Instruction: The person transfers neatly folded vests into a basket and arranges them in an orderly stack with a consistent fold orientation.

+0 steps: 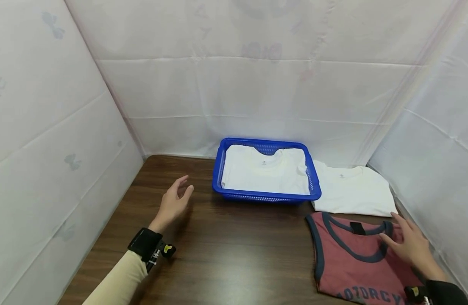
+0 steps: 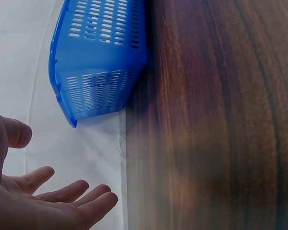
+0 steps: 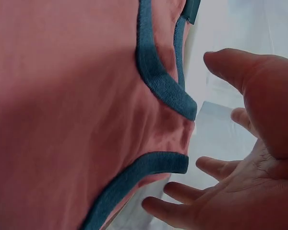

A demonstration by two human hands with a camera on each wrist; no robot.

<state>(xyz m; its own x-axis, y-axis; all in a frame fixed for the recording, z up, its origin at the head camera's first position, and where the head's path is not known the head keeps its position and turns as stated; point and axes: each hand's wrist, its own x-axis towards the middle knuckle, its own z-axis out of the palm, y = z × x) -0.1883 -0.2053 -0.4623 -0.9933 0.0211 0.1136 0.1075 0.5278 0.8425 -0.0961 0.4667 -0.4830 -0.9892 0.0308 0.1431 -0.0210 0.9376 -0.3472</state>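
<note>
My left hand hovers over the wooden table left of a blue basket, fingers loosely spread and holding nothing. Inside the basket lies a folded white T-shirt. In the left wrist view the basket's slotted side stands beyond the fingers. My right hand is over the upper right part of a red T-shirt with dark blue trim and printed letters. The right wrist view shows the spread right fingers beside the shirt's shoulder and neckline, gripping nothing.
A second folded white shirt lies right of the basket, behind the red one. White sheet walls enclose the dark wooden table at the back and both sides. Each wrist carries a black strap with a small camera.
</note>
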